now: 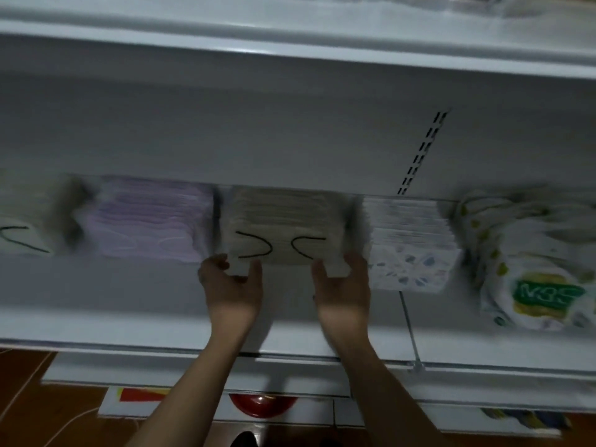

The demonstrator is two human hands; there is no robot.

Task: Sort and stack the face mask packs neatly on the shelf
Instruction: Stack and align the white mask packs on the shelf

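A person stands at a white shelf (129, 301) and reaches in with both bare arms. A row of face mask stacks sits along the back of the shelf.

The beige stack (283, 221) is in the middle of the row. Its top pack shows two black ear loops. The left hand (230, 285) grips the front left corner of this stack, with the thumb on top and the fingers curled around the edge. The right hand (343, 285) grips the front right corner the same way. The stack sits on the shelf, between the two hands.

Just to the left of it is a purple stack (151, 221), a bit messy, with its packs fanned out. Further left is another pale stack (29, 227) with a black loop, cut off by the edge of the view. Just to the right of the beige stack is a white stack with small blue and pink spots (409, 243). Beyond that lies a big soft pack with a green label (532, 269). It is too blurry to read well.

A thin wire bar (408, 327) runs from the spotted stack to the front edge of the shelf. A strip with dark slots (422, 150) goes up the back wall. Another white shelf (290, 43) hangs above.

Below is a brown floor (25, 398), and a red round thing (261, 404) peeks out under the shelf.
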